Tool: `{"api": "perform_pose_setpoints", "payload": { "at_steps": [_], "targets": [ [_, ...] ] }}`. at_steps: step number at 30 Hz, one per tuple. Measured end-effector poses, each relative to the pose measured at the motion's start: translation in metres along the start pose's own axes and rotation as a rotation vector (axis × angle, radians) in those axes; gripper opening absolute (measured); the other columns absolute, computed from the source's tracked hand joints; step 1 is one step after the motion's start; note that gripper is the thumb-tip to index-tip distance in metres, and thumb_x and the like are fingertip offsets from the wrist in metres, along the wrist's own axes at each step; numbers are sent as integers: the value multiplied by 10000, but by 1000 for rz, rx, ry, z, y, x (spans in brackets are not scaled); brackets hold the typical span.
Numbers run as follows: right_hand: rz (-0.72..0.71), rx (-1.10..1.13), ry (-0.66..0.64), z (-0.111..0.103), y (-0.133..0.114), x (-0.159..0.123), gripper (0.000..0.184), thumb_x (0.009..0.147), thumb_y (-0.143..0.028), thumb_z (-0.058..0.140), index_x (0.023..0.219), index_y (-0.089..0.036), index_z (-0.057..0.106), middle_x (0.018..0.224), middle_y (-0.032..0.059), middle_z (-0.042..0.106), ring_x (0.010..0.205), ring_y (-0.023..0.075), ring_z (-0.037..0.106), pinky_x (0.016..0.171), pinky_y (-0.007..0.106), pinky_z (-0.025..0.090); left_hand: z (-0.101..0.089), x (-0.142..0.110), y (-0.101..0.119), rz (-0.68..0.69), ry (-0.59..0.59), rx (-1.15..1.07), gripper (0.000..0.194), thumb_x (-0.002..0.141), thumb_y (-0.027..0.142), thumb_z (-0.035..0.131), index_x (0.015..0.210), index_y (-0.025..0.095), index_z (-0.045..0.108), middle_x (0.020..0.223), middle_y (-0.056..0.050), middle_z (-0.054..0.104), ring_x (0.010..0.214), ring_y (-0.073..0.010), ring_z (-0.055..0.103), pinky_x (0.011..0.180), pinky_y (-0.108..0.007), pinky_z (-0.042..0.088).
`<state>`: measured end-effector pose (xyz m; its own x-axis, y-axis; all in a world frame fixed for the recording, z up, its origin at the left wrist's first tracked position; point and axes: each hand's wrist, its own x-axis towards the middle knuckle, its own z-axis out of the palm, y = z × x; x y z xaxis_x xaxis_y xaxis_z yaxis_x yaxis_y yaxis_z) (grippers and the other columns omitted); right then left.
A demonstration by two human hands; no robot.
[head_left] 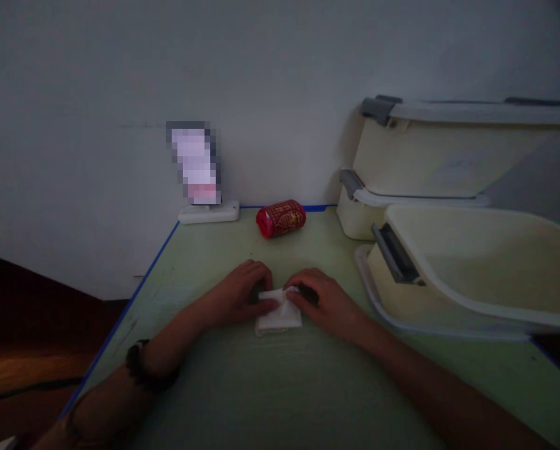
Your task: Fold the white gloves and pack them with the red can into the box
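Note:
A small white folded piece [280, 320], thin and soft like tissue or cloth, lies on the green tabletop [280, 387]. I cannot tell exactly which material it is. My left hand [245, 294] holds its left side, the thumb pressed on top and the fingers curled behind. At its upper right edge my right hand [320, 300] pinches a raised bit between thumb and forefinger. Behind both hands, a red roll [280, 219] with gold print rests on its side near the wall, touched by neither hand.
To the right stands an open cream bin [449, 306] with a grey handle. Behind it, more cream boxes [420, 156] with grey latches are stacked against the wall. A blurred-out phone [195, 164] leans upright over a white base [209, 212] at the back left. Blue tape [134, 294] lines the table edge.

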<state>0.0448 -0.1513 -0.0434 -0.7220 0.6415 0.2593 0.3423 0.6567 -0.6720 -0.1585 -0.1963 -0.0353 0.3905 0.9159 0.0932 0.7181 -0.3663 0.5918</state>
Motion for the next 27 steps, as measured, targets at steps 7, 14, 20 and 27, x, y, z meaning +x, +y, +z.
{"api": "perform_pose_setpoints", "payload": {
  "at_steps": [7,14,20,27],
  "targets": [
    [181,377,98,7,-3,-1,170,813,-292,508,950,-194,483,681,-20,545,595,118,510,534,230,392,5,1,4,-200,102,-572,279,708,279,631,839,190,401,742,23,525,669,-113,525,574,-237,416],
    [163,588,267,9,-8,1,145,829,-346,491,877,-215,453,650,-39,506,574,105,509,502,210,397,10,6,16,-276,220,-907,324,651,335,695,793,172,453,694,36,515,588,-83,520,531,-215,418],
    [48,347,312,1,-10,-1,149,857,-268,442,952,-207,539,876,39,589,779,142,563,681,260,465,11,6,13,-268,310,-917,286,659,308,694,797,171,484,766,17,545,641,-94,545,567,-224,450],
    [-55,206,254,-2,-10,-1,200,796,-258,538,990,-212,537,975,56,567,827,151,553,747,303,469,11,6,12,-255,277,-975,242,663,253,695,798,157,518,711,23,586,606,-82,550,548,-206,435]
  ]
}}
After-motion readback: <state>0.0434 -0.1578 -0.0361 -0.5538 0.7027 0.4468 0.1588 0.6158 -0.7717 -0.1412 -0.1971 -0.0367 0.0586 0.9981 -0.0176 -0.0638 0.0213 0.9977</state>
